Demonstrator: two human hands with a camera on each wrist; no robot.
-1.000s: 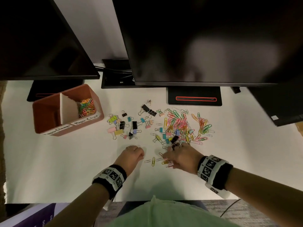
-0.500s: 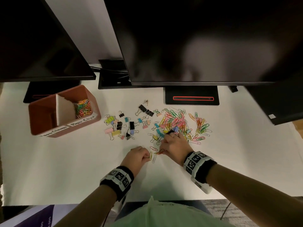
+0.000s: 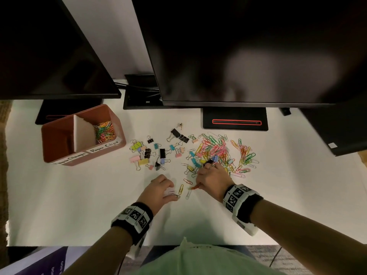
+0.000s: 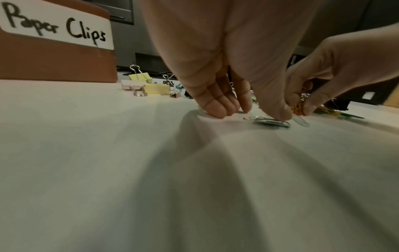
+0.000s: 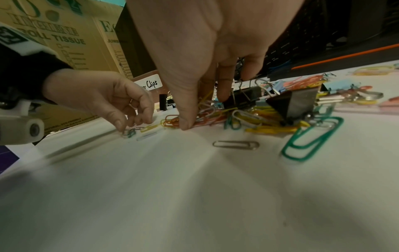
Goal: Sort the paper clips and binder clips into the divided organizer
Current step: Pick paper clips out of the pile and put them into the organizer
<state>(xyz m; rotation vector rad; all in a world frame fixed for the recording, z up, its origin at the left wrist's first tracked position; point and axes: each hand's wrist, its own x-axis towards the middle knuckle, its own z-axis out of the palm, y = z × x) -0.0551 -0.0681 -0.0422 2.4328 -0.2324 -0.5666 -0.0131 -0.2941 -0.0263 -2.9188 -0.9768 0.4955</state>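
A brown divided organizer (image 3: pixel 121 133) stands at the left, with coloured paper clips (image 3: pixel 104 131) in its right compartment; the left compartment looks bare. Mixed binder clips (image 3: pixel 151 153) lie mid-table, and a paper clip pile (image 3: pixel 216 150) lies to their right. My left hand (image 3: pixel 172 192) is down on the table, thumb and curled fingers pinching a small paper clip (image 4: pixel 270 123). My right hand (image 3: pixel 198 184) pinches a bunch of orange paper clips (image 5: pixel 172 121) against the table at the pile's near edge. A black binder clip (image 5: pixel 239 100) touches its fingers.
Loose yellow (image 3: pixel 181 188), white (image 3: pixel 188 193) and red (image 3: pixel 187 181) paper clips lie between my hands. A silver clip (image 5: pixel 236 145) and a big green clip (image 5: pixel 311 139) lie near my right hand. Monitors (image 3: pixel 248 46) overhang the table's back. Bare white table (image 3: pixel 79 205) spreads in front.
My left hand has slid right onto the loose clips. My right hand has drawn in toward it, gathering orange clips under its thumb.
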